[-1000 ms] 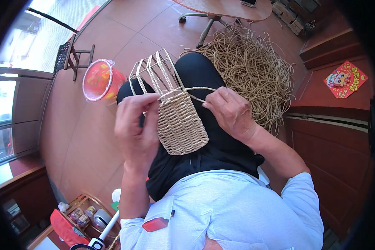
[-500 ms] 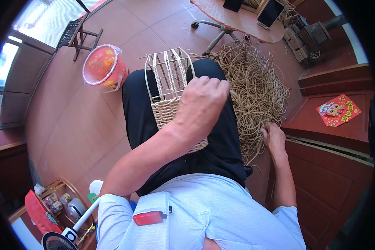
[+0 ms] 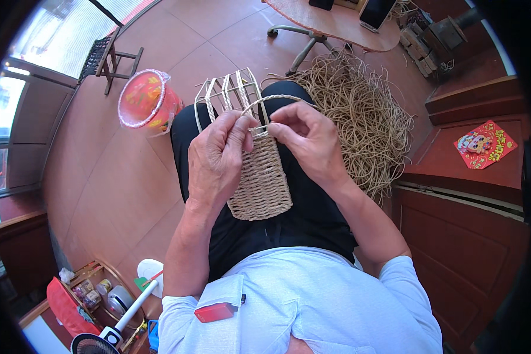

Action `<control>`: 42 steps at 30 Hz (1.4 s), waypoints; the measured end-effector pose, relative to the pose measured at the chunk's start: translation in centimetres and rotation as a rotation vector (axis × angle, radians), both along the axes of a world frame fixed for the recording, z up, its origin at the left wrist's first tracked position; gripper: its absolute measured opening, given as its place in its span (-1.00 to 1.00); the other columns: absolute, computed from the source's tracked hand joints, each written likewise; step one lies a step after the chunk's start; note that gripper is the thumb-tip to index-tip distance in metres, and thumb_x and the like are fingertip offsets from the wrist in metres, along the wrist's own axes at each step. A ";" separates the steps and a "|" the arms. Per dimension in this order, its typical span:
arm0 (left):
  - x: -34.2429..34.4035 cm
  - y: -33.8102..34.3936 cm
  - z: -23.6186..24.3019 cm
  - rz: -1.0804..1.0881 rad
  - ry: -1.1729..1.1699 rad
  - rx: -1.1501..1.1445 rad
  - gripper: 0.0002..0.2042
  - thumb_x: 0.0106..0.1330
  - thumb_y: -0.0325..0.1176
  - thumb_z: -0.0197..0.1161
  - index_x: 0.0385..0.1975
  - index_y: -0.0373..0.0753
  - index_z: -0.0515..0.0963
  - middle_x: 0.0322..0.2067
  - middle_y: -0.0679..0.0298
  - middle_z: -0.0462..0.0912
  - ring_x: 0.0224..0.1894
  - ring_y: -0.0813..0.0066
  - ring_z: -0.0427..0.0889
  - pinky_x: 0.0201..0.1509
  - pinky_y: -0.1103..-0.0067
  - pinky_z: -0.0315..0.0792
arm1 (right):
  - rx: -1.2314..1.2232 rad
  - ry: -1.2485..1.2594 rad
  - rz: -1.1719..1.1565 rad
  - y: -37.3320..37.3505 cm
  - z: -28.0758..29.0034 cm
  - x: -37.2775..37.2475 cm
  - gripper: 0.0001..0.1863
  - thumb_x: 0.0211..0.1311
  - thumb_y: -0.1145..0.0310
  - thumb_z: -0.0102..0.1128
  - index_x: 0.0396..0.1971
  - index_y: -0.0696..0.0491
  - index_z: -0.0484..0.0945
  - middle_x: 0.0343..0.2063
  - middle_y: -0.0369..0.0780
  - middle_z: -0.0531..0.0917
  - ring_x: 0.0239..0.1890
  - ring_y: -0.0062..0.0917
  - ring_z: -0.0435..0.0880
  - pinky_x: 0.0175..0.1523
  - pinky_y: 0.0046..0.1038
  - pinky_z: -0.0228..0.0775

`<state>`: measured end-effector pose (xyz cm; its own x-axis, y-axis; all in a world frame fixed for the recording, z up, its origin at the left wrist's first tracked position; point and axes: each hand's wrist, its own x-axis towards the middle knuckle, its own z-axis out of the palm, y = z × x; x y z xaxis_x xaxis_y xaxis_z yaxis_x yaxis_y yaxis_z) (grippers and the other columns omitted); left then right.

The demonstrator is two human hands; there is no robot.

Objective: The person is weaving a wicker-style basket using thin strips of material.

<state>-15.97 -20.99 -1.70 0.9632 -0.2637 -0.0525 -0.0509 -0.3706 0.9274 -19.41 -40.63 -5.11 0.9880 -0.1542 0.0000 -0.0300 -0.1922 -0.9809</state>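
A partly woven basket (image 3: 261, 183) of pale twisted cord rests upright between my knees, its lower part closely woven. Above the weave its wire frame (image 3: 223, 94) stands bare except for a few upright cords. At the edge of the weave, my left hand (image 3: 218, 154) is closed in a pinch on a twisted cord (image 3: 280, 97), which arches over to the right behind my other hand. My right hand (image 3: 310, 141) pinches at a short stretch of cord by the basket's right corner, its thumb and forefinger nearly meeting. The fingertips partly hide the weave there.
A large heap of loose cord (image 3: 366, 124) lies on the floor to my right, beside a red cabinet (image 3: 454, 248). A red bucket (image 3: 143, 100) stands at the front left, near a folding stool (image 3: 115, 62). A wheeled table (image 3: 336, 23) is ahead; a fan (image 3: 94, 343) is at lower left.
My right hand has come from the cord heap to the basket. My left hand has moved left and down from above the right knee to the weave's edge, and the basket tilts slightly left.
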 end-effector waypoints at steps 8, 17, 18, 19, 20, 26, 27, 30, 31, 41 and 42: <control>2.5 0.8 -0.1 0.022 -0.027 -0.102 -0.76 0.71 -0.30 0.29 0.02 -0.34 0.79 -0.38 0.39 0.70 -0.31 0.65 0.55 -0.14 0.59 0.45 | -0.188 -0.296 0.027 0.1 -1.2 0.1 -0.83 0.38 0.54 0.52 -0.07 0.12 0.79 -0.24 -0.24 0.77 -0.23 -0.52 0.81 -0.12 -0.42 0.68; 7.5 -0.6 -1.5 -0.104 -0.465 0.274 -0.80 0.42 -0.24 0.54 -0.22 -0.25 0.78 -0.36 0.24 0.72 -0.28 0.35 0.66 -0.14 0.37 0.52 | -0.424 -0.418 0.063 0.5 -0.5 -0.1 -0.78 0.36 0.60 0.43 -0.04 0.09 0.81 -0.30 -0.16 0.66 -0.32 -0.32 0.74 -0.19 -0.32 0.63; 7.6 -0.7 -1.7 -0.111 -0.455 0.270 -0.81 0.41 -0.24 0.54 -0.22 -0.24 0.79 -0.37 0.24 0.74 -0.27 0.34 0.67 -0.14 0.34 0.53 | -0.436 -0.431 0.057 0.5 -0.6 -0.1 -0.76 0.36 0.61 0.43 -0.03 0.08 0.81 -0.32 -0.17 0.64 -0.34 -0.33 0.72 -0.21 -0.32 0.61; 7.6 -0.8 -1.8 -0.108 -0.488 0.295 -0.82 0.41 -0.23 0.54 -0.23 -0.20 0.79 -0.39 0.24 0.76 -0.27 0.32 0.68 -0.15 0.32 0.53 | -0.449 -0.440 0.046 0.5 -0.7 -0.2 -0.75 0.36 0.62 0.42 -0.01 0.08 0.81 -0.34 -0.17 0.61 -0.36 -0.35 0.70 -0.23 -0.31 0.59; 7.5 -0.9 -1.9 -0.108 -0.488 0.295 -0.82 0.41 -0.23 0.54 -0.23 -0.20 0.79 -0.39 0.24 0.76 -0.27 0.32 0.68 -0.15 0.32 0.53 | -0.450 -0.440 0.047 0.6 -0.8 -0.2 -0.75 0.36 0.62 0.42 -0.01 0.08 0.81 -0.34 -0.17 0.61 -0.36 -0.35 0.70 -0.23 -0.31 0.59; 7.5 -1.5 -2.0 -0.067 -0.624 0.371 -0.83 0.43 -0.22 0.52 -0.24 -0.18 0.78 -0.37 0.27 0.80 -0.25 0.21 0.69 -0.10 0.28 0.53 | -0.488 -0.499 0.021 1.0 -1.4 -0.3 -0.69 0.33 0.65 0.42 0.03 0.07 0.83 -0.36 -0.18 0.58 -0.38 -0.38 0.67 -0.28 -0.34 0.56; 7.5 -1.5 -2.3 -0.046 -0.639 0.393 -0.83 0.45 -0.21 0.51 -0.23 -0.16 0.78 -0.36 0.28 0.81 -0.24 0.21 0.69 -0.07 0.27 0.50 | -0.487 -0.498 0.013 1.0 -1.5 -0.3 -0.68 0.32 0.66 0.42 0.03 0.08 0.83 -0.36 -0.18 0.58 -0.38 -0.38 0.67 -0.27 -0.33 0.56; 7.4 -1.7 -2.3 -0.026 -0.664 0.451 -0.84 0.48 -0.18 0.48 -0.21 -0.12 0.77 -0.34 0.30 0.81 -0.22 0.21 0.68 -0.01 0.27 0.44 | -0.498 -0.502 0.003 1.0 -1.8 -0.2 -0.67 0.31 0.66 0.42 0.04 0.09 0.83 -0.35 -0.17 0.59 -0.38 -0.37 0.69 -0.27 -0.32 0.58; 7.3 -1.7 -2.2 -0.026 -0.674 0.489 -0.84 0.50 -0.16 0.47 -0.19 -0.09 0.77 -0.33 0.31 0.81 -0.20 0.21 0.67 0.01 0.27 0.40 | -0.510 -0.506 0.002 1.0 -1.8 -0.2 -0.67 0.31 0.65 0.41 0.04 0.09 0.83 -0.34 -0.17 0.59 -0.38 -0.35 0.70 -0.26 -0.30 0.59; 6.7 -2.0 -2.4 -0.011 -0.747 0.512 -0.83 0.54 -0.14 0.42 -0.19 -0.07 0.74 -0.31 0.31 0.81 -0.19 0.18 0.69 0.03 0.25 0.38 | -0.592 -0.458 0.031 1.3 -0.5 -0.2 -0.75 0.31 0.62 0.39 -0.04 0.14 0.80 -0.32 -0.14 0.60 -0.36 -0.26 0.75 -0.22 -0.24 0.66; 6.4 -2.0 -2.3 -0.016 -0.747 0.574 -0.84 0.56 -0.16 0.40 -0.15 -0.08 0.72 -0.32 0.29 0.81 -0.16 0.16 0.71 0.03 0.24 0.38 | -0.577 -0.458 0.032 1.4 -0.6 -0.2 -0.76 0.31 0.62 0.38 -0.05 0.14 0.80 -0.32 -0.14 0.60 -0.36 -0.26 0.75 -0.23 -0.24 0.65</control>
